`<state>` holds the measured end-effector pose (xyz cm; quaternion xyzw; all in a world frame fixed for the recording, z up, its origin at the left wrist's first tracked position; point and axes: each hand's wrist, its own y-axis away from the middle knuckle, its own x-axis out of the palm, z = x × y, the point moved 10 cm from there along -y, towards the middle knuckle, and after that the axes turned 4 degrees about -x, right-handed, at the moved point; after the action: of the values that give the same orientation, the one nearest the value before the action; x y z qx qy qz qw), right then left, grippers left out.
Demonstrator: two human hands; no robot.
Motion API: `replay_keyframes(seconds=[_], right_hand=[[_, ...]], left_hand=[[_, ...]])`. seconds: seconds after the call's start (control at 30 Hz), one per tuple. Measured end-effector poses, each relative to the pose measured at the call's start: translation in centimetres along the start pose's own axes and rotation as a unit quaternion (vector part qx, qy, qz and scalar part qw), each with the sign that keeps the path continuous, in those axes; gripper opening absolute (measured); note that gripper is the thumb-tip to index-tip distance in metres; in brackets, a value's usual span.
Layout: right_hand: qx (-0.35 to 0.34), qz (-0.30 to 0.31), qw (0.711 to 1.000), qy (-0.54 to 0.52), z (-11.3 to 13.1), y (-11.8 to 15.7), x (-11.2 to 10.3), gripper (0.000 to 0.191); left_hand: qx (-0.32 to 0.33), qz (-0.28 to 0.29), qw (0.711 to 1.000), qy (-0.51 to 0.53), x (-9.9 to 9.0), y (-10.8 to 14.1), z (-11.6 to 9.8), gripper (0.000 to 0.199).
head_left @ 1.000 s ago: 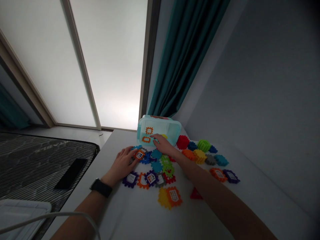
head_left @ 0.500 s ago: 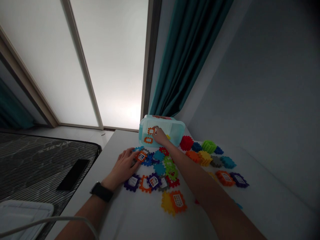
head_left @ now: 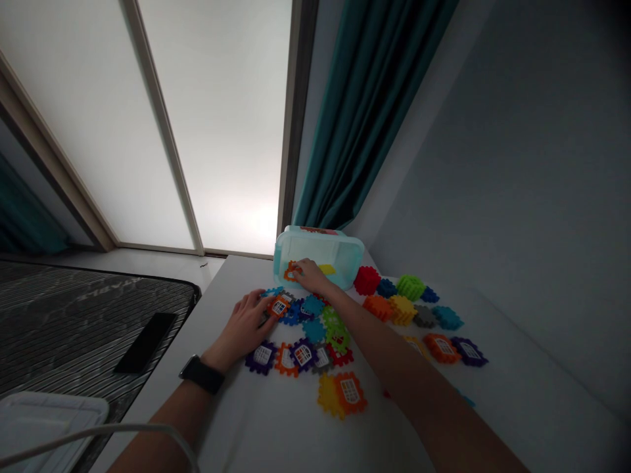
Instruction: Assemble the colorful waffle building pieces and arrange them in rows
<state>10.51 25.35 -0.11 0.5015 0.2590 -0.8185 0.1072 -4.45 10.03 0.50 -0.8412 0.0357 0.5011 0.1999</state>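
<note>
My left hand (head_left: 246,325) rests on the white table (head_left: 276,420), its thumb and fingers closed on an orange toothed interlocking tile (head_left: 279,306) with a white window frame. Inside the tipped, pale turquoise plastic bin (head_left: 352,253), my right hand (head_left: 311,274) pinches another orange window tile (head_left: 289,270). A yellow piece (head_left: 327,269) lies in the bin beside that hand. Between my arms are several toothed tiles, among them a light blue one (head_left: 313,330), a green one (head_left: 338,339) and a purple window tile (head_left: 303,355).
Stacks of tiles, including red (head_left: 367,280), green (head_left: 411,287) and yellow (head_left: 403,310), stand right of my right arm. A dark phone (head_left: 145,343) lies on the striped mat (head_left: 59,328), near a white lid (head_left: 44,420). A pale cable (head_left: 123,428) crosses the lower left.
My right hand has moved down in the bin with its orange tile, to where the other orange tile lay; only one shows now. My left hand has hardly moved.
</note>
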Motion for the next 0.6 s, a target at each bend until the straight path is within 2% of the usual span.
replay_keyframes(seconds=[0.17, 0.43, 0.5, 0.6], right_hand=[[-0.025, 0.04, 0.999, 0.017, 1.4, 1.8, 0.0, 0.029], [-0.082, 0.088, 0.992, 0.026, 4.7, 7.1, -1.5, 0.038], [-0.081, 0.092, 0.992, 0.032, 4.5, 7.7, -2.0, 0.038], [-0.051, 0.085, 0.994, 0.052, 2.6, 7.3, -2.8, 0.04]], left_hand=[[-0.002, 0.001, 1.0, -0.007, 0.2, 0.0, 0.1, 0.041], [0.012, 0.0, 1.0, -0.012, 0.2, 0.1, -0.2, 0.04], [0.014, 0.003, 1.0, -0.013, 0.1, 0.1, -0.3, 0.04], [0.011, 0.005, 1.0, -0.013, 0.0, 0.1, -0.4, 0.041]])
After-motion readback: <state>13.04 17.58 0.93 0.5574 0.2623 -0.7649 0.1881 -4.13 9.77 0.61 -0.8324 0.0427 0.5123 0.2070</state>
